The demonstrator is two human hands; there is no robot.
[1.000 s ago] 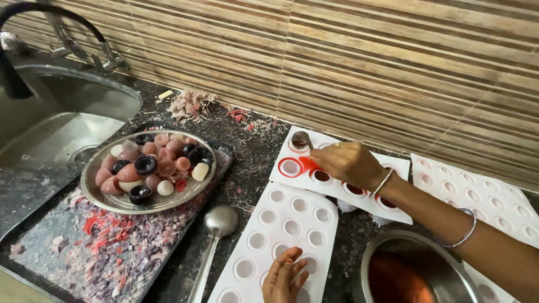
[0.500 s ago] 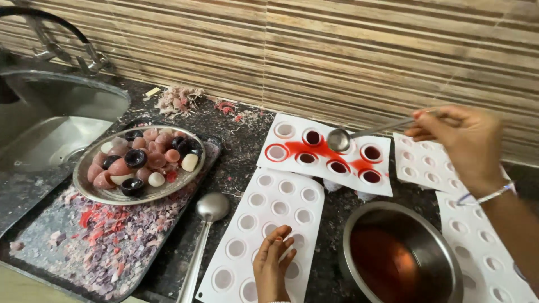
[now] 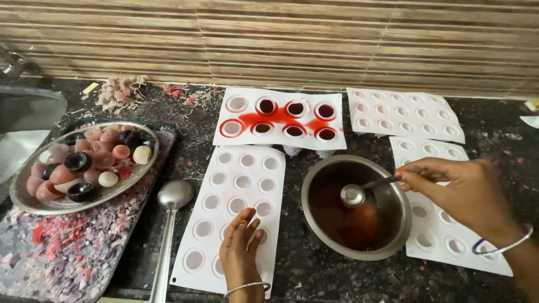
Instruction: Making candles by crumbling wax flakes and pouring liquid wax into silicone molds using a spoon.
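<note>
Over the bowl (image 3: 393, 235), the right hand (image 3: 460, 188) pinches a spoon (image 3: 355, 194), moved down from the filled mould (image 3: 281, 119); left hand (image 3: 240, 247) fingers rest spread on a mould (image 3: 224, 213).

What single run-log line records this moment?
right hand: holds small ladle in steel bowl of red liquid | left hand: on empty white mould | rear mould: partly filled, red spill

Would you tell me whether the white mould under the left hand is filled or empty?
Empty: every visible cavity of the white mould under the left hand shows white, with no red liquid.
</note>
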